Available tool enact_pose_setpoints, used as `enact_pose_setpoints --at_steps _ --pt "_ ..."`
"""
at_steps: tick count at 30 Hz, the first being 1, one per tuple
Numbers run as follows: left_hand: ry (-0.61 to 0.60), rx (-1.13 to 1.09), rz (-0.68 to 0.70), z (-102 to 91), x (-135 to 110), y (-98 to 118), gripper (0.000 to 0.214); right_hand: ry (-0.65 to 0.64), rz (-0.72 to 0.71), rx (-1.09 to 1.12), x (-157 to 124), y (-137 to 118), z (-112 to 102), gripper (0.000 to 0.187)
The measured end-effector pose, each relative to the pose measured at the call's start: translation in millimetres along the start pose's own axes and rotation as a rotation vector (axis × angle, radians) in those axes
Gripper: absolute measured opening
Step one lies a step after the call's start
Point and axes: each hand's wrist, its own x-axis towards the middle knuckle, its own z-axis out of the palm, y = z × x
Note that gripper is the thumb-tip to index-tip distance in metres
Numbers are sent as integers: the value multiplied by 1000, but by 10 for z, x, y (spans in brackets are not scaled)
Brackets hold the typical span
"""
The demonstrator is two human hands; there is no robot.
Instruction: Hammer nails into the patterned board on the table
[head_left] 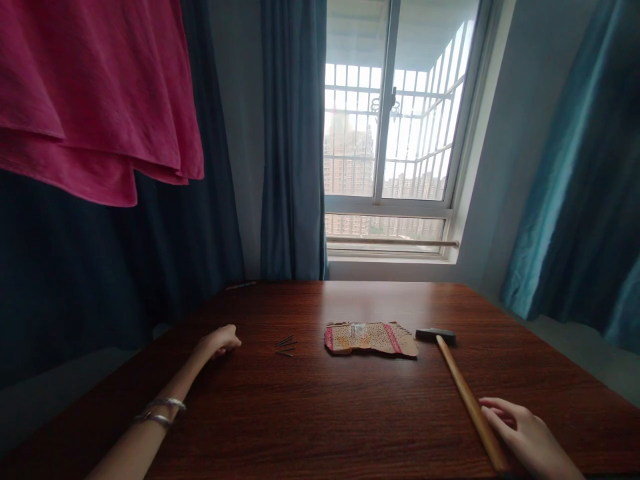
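Observation:
My left hand (224,340) rests on the left side of the table, its fingers curled into a loose fist; I see nothing in it. Several thin dark nails (286,344) lie loose to its right. In the middle is a flat, ragged-edged piece, perhaps cardboard (371,340), with a speckled tan print and pink bands. A hammer (465,390) lies to the right of that piece, its dark head (436,336) pointing away and its wooden handle running toward me. Beside the handle is my right hand (523,430), fingers loosely bent and not wrapped round it; whether they touch it I cannot tell.
The brown wooden table (300,413) reaches back to the wall below a barred window (387,133). Blue curtains (294,147) hang at both sides. A pink cloth (100,100) hangs at the upper left. A small thin item (241,286) lies at the table's far left corner.

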Motion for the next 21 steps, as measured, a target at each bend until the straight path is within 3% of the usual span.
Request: enact_pose_setpoints --at_steps 7,12,14,17,21 --pt "92 11 68 69 145 -47 21 34 -66 -45 -51 -41 -81 28" --pt "226 -75 194 50 97 44 19 200 -141 -47 -82 -335 -137 27" --pt "252 -115 259 39 66 204 15 232 -175 7 -72 -586 -119 29" --pt "275 -243 419 44 -60 612 9 179 -253 145 -17 -1059 37 33" --pt "119 -623 664 168 -433 1284 21 46 -373 326 148 -1639 528 34"
